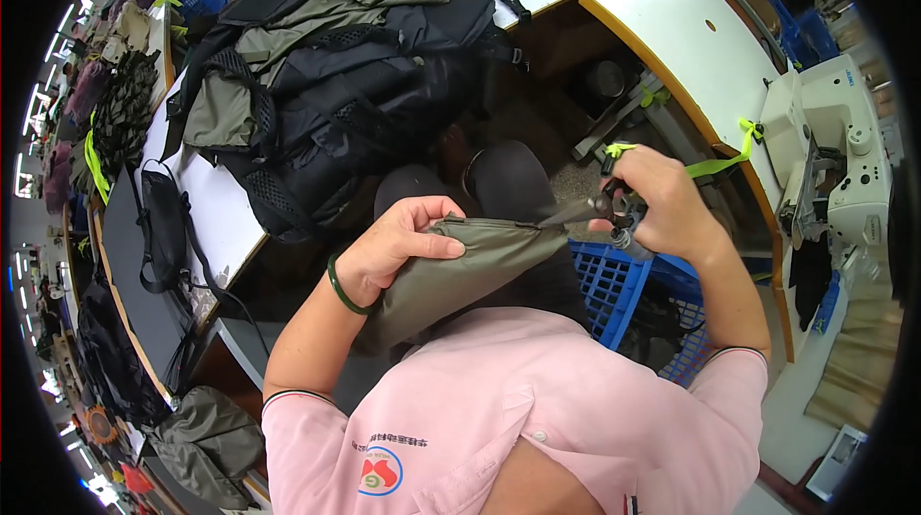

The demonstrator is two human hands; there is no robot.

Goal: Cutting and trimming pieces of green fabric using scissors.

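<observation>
The left hand pinched the upper edge of an olive-green fabric piece, which extended rightward between the hands. The right hand gripped scissors, blades at that edge (contact could not be determined). A blue plastic basket sat below the right hand; open room separated this hand from the wood-edged sewing table farther right.
</observation>
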